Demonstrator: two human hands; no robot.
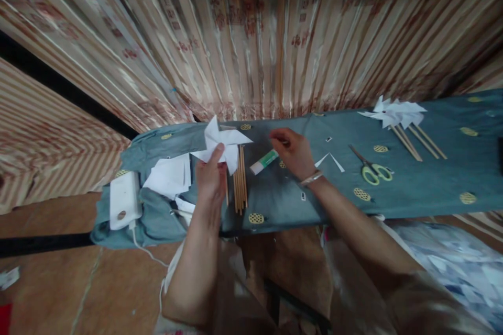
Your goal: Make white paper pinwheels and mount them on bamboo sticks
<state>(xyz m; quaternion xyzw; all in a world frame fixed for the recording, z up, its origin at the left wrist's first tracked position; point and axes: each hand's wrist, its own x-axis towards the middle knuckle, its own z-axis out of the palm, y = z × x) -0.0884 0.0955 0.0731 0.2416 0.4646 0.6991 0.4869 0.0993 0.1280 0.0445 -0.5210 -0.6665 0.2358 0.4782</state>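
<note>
My left hand [210, 180] is closed on a white paper pinwheel [222, 144], thumb pressed on its centre, holding it above a bundle of wooden sticks [239, 180]. My right hand [293, 152] is curled with fingertips pinched over the blue cloth-covered table [412, 188], right beside a glue stick [264, 162] lying flat. What the right fingers pinch is too small to make out.
A stack of white paper squares [168, 175] and a white power bank [123, 199] lie at the table's left end. Green-handled scissors [371, 169], paper scraps [330, 159] and finished pinwheels on sticks [396, 115] lie to the right. A striped curtain hangs behind.
</note>
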